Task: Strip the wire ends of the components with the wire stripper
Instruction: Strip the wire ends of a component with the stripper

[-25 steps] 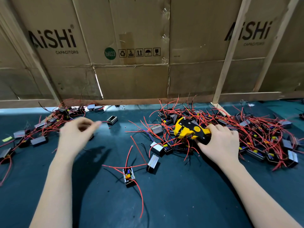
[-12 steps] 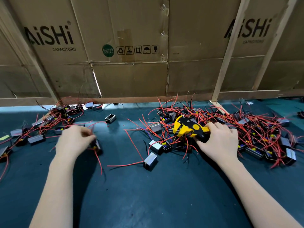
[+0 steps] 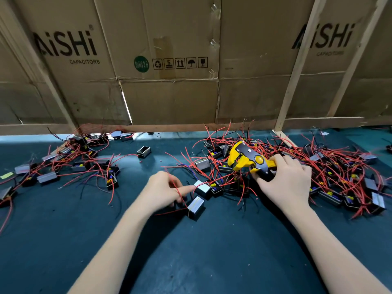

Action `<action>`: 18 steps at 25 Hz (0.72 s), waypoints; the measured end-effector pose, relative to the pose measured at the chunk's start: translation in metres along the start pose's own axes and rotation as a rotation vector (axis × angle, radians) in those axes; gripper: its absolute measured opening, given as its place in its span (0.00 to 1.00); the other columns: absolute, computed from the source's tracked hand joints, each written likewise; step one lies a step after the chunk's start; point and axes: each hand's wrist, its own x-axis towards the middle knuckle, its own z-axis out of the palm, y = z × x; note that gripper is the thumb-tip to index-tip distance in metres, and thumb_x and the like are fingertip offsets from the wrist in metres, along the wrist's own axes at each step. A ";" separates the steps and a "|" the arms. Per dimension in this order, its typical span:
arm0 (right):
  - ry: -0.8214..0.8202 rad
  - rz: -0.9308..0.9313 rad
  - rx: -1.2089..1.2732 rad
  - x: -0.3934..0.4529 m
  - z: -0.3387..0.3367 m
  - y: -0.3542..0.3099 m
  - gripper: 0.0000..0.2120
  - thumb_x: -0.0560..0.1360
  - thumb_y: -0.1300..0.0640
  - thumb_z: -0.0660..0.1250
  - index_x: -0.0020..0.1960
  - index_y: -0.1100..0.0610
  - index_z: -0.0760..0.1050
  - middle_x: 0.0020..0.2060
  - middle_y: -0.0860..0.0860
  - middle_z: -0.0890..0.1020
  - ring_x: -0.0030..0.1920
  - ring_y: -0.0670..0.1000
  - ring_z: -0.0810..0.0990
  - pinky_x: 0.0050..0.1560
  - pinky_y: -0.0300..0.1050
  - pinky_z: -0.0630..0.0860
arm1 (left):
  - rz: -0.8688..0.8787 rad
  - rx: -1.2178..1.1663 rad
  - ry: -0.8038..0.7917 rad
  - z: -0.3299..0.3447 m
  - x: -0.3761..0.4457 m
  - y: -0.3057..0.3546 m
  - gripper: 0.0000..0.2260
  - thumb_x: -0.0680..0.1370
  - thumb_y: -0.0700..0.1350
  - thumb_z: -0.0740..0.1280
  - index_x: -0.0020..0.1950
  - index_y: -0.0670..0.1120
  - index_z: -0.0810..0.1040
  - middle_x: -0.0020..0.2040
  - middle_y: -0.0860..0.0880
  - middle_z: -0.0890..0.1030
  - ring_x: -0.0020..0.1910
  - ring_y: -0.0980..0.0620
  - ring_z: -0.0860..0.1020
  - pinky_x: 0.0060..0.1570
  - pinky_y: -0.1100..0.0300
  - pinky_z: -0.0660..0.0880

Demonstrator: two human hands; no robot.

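Left hand (image 3: pixel 164 188) pinches a red wire (image 3: pixel 177 190); right hand (image 3: pixel 285 183) grips the stripper (image 3: pixel 249 159).
I advise seating only the wire tip squarely in the jaws before squeezing.

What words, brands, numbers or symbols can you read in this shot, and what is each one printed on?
"AiSHi CAPACITORS": left cardboard box.
"AiSHi", with blurred small print beneath, probably "CAPACITORS": right cardboard box.
"RoHS 2.0": green round mark, middle box.
"5": stacking symbol, among handling pictograms.
Components and wire stripper: no readable text.

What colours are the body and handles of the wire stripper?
Yellow and black wire stripper, gripped by the right hand; head view.
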 end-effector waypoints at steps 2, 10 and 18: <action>0.035 0.009 0.049 0.002 -0.003 -0.002 0.28 0.66 0.32 0.60 0.46 0.57 0.76 0.41 0.52 0.79 0.46 0.59 0.76 0.49 0.52 0.65 | -0.025 0.016 0.024 0.017 0.003 0.002 0.16 0.71 0.57 0.75 0.33 0.46 0.82 0.27 0.52 0.82 0.24 0.58 0.75 0.32 0.63 0.73; -0.036 -0.026 0.352 -0.003 -0.019 -0.015 0.22 0.68 0.34 0.69 0.49 0.52 0.75 0.42 0.48 0.75 0.44 0.55 0.77 0.41 0.50 0.75 | 0.208 -0.300 0.130 0.017 -0.004 0.012 0.09 0.76 0.46 0.72 0.37 0.46 0.84 0.33 0.51 0.83 0.33 0.57 0.77 0.41 0.59 0.73; -0.033 0.021 0.027 -0.004 -0.014 -0.013 0.29 0.66 0.32 0.71 0.48 0.59 0.74 0.42 0.54 0.77 0.47 0.60 0.77 0.43 0.52 0.71 | 0.491 -0.485 -0.189 0.031 -0.023 0.032 0.12 0.82 0.46 0.63 0.44 0.43 0.83 0.30 0.50 0.75 0.30 0.56 0.73 0.34 0.65 0.68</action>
